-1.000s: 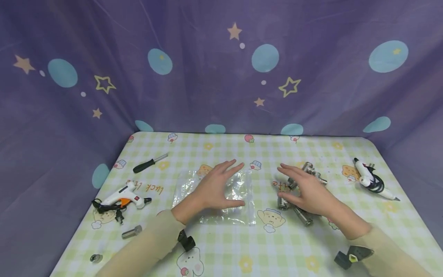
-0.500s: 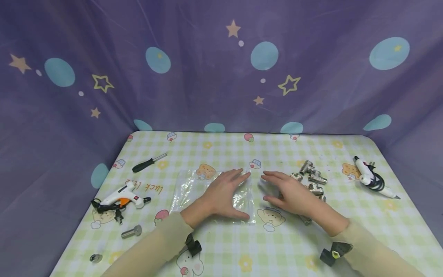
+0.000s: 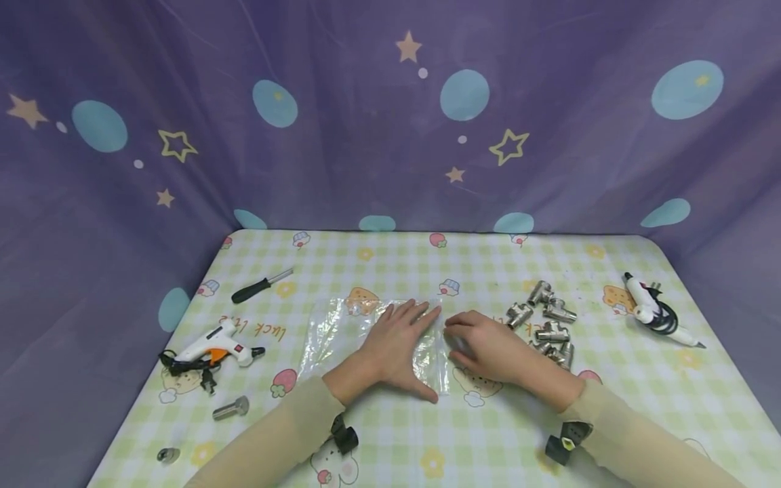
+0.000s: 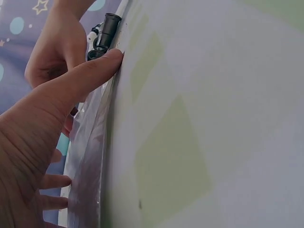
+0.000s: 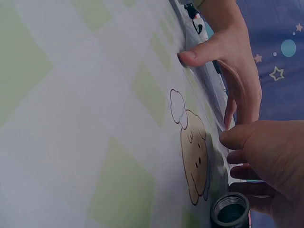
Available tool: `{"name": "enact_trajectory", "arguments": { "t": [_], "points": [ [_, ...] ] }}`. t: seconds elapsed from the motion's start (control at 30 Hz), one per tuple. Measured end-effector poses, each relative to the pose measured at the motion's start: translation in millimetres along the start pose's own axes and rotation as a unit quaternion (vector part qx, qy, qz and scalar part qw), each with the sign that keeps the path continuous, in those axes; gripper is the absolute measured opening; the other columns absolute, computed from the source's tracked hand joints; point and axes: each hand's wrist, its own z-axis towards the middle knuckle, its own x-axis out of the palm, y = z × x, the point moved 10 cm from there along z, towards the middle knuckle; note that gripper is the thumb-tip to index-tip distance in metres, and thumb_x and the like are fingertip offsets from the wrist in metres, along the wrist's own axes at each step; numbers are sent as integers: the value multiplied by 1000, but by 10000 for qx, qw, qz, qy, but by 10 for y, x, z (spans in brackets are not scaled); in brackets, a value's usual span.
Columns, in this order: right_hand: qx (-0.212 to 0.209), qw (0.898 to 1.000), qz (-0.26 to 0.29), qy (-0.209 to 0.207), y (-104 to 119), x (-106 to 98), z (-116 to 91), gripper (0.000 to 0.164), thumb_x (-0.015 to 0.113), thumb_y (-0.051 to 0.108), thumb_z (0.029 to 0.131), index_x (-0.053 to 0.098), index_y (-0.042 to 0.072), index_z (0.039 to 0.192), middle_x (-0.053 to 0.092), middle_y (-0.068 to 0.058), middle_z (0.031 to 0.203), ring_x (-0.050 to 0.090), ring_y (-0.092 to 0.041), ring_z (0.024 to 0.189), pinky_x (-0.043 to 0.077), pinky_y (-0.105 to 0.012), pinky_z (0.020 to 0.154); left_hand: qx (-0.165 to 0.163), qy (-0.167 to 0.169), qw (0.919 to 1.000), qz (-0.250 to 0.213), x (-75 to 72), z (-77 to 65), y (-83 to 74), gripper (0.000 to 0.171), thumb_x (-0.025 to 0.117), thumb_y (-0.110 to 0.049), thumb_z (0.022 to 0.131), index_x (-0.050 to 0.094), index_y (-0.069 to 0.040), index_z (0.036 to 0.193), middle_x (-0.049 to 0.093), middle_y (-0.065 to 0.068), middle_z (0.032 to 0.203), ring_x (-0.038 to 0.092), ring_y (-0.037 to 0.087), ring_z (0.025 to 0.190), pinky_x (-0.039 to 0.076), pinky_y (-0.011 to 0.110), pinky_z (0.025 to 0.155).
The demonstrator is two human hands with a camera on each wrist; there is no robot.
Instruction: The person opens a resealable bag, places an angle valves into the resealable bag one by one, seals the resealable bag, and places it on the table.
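A flat clear plastic bag lies on the table. My left hand rests over its right half, fingers spread and thumb stretched toward the near edge. Beside the bag's right edge is my right hand, fingers bent a little and thumb apart from them. In the right wrist view, the right thumb and fingertips are right by the bag's edge, holding nothing visible. Several metal pipe fittings lie in a loose pile just right of the right hand; one threaded fitting shows close to that hand.
At left are a black-handled screwdriver, a white glue gun with its cord, a large bolt and a small metal part. A white corded soldering iron lies far right. A purple curtain hangs behind the checked tablecloth.
My right hand has moved left from over the fittings to the bag's right edge, uncovering the pile. The left hand has shifted slightly right and nearer over the bag.
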Motion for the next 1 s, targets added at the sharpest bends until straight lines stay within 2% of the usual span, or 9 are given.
{"name": "enact_trajectory", "arguments": {
  "t": [0.13,0.27,0.4,0.6,0.7,0.83,0.9,1.0],
  "points": [
    [-162,9997,73,-138,34,1,25,34,83,22,91,77,5,120,74,-11,124,71,-29,116,61,-44,101,9,-8,10000,-26,5,2,0,149,77,-97,53,22,-24,171,34,7,174,31,36,161,30,63,130],
    [-352,9986,189,-356,76,-22,45,31,81,19,93,78,7,121,74,-9,119,71,-25,111,62,-42,97,29,-55,9996,-284,-14,11,10,143,79,-92,57,24,-24,171,37,5,173,31,37,161,28,63,130],
    [-436,9979,271,-392,100,-15,67,27,79,19,95,79,9,120,73,-7,117,70,-22,108,63,-40,94,99,-315,9972,-669,-73,17,26,129,83,-84,63,35,-25,167,47,3,167,36,38,159,31,65,128],
    [-409,9975,367,-449,89,13,90,21,81,18,93,81,8,112,76,-4,109,70,-20,104,63,-37,93,368,-842,9888,-1174,-174,22,19,86,90,-60,75,61,-21,145,64,8,149,48,42,150,40,64,124],
    [-333,9973,395,-524,78,16,101,19,83,20,91,82,8,106,76,-3,104,70,-18,99,64,-35,88,489,-1064,9844,-1311,-215,33,7,55,90,-44,81,71,-20,127,68,9,142,54,40,145,43,61,122],
    [-198,9977,422,-497,65,31,119,21,86,22,89,82,7,102,76,-2,100,70,-18,95,64,-34,85,592,-1267,9804,-1386,-249,54,-6,13,85,-24,89,78,-19,100,73,6,131,60,36,137,47,68,115],
    [-142,9980,427,-452,59,43,129,21,87,24,88,83,7,101,76,-2,99,70,-18,95,64,-34,85,638,-1296,9797,-1389,-260,61,-10,4,82,-19,91,79,-19,92,75,4,125,63,33,132,49,74,109],
    [-109,9981,435,-434,62,49,142,21,88,23,87,83,7,100,77,-2,98,71,-19,94,64,-34,84,726,-1265,9790,-1422,-271,59,-10,5,81,-15,91,79,-18,88,76,3,117,66,30,124,49,79,105]
  ]
}}
